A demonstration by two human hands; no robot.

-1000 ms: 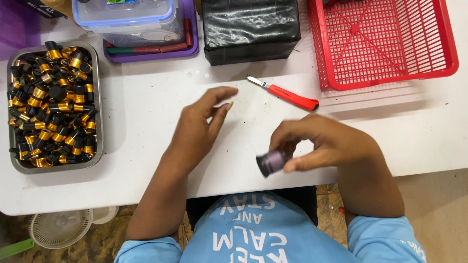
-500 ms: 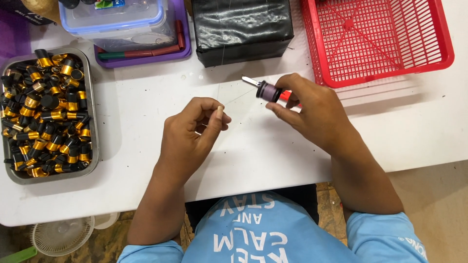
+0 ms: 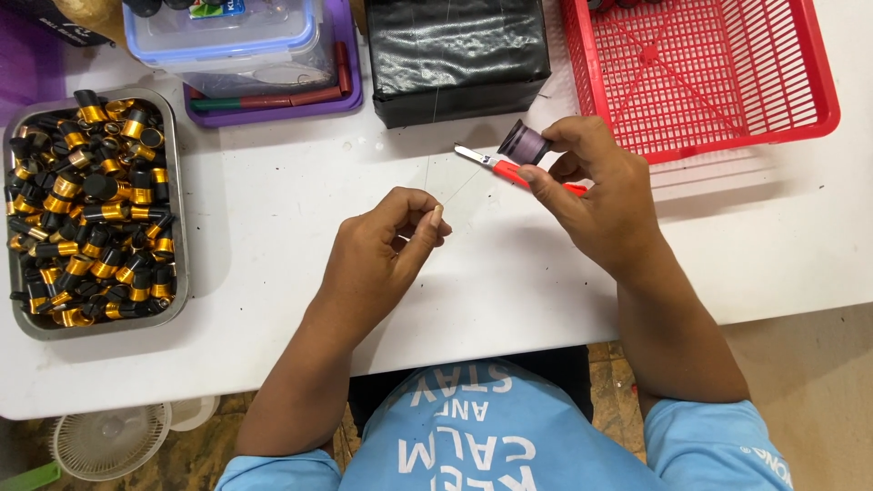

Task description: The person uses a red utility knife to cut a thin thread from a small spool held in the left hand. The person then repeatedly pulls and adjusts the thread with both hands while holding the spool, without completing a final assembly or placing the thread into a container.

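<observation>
Purple thread spool — a small dark-violet cylinder wound smooth, with a darker round end face tilted toward the camera — sits pinched between the thumb and fingertips of the right hand, held above the white table just in front of the red plastic mesh basket. A thin, pale thread, barely visible, runs from the spool down to the left hand, whose thumb and forefinger are closed on its end, the other fingers curled in. Under the right hand lie small scissors with red handles — partly hidden. At the far left, a grey metal tray holds black and gold caps
</observation>
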